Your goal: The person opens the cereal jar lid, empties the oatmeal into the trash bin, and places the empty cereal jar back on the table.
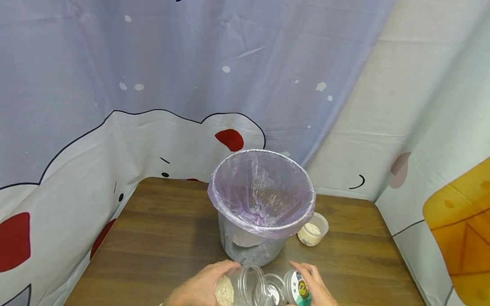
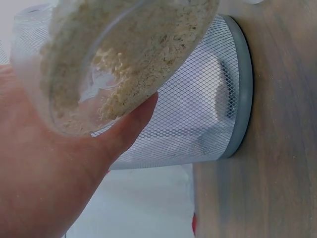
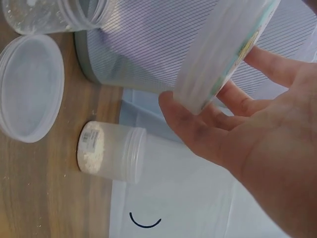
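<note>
While left fingers (image 1: 220,268) clasp jar (image 1: 225,291) | right fingers (image 3: 190,126) pinch lid (image 3: 208,54) (cartoon label (image 1: 303,289), illegible)

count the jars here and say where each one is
3: a tilted jar in the left hand, an open jar between it and the right hand, and a third jar beside the mesh bin. More could be hidden behind the bin.
</note>
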`<state>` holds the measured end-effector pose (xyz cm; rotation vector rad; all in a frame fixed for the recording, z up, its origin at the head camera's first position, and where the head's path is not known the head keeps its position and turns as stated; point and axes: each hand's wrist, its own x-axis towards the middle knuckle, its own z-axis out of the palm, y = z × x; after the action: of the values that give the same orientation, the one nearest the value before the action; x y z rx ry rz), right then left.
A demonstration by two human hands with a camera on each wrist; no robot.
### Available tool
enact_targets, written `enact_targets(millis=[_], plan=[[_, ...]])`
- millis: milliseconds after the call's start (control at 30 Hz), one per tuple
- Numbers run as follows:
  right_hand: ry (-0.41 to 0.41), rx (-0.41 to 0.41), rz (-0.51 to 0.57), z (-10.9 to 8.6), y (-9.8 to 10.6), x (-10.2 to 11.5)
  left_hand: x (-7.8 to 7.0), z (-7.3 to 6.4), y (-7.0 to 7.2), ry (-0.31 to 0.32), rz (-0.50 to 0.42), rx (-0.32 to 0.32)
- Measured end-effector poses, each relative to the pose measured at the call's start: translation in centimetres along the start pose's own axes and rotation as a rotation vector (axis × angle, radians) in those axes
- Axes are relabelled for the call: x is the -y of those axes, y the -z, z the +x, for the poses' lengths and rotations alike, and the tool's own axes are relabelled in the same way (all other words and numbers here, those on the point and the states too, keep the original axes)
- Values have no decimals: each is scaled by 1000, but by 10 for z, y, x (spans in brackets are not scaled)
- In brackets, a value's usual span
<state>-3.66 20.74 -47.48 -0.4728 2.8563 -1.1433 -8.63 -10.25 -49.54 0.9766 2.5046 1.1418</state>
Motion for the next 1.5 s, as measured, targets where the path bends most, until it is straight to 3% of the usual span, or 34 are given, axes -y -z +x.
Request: enact_targets(millis=[133,367,1033,1500], plan=[[-16,-18,-35,-1,1,-6,-1,-1,1,-6,33,-9],[-82,-9,22,-2,6,-15,-4,-1,3,-21,70,-34],[-208,-72,-64,-5,5,-49,-11,-1,13,-105,146,-156],[-295,-40,-103,-9,4,-72,-16,1,23,-176,276,-221]])
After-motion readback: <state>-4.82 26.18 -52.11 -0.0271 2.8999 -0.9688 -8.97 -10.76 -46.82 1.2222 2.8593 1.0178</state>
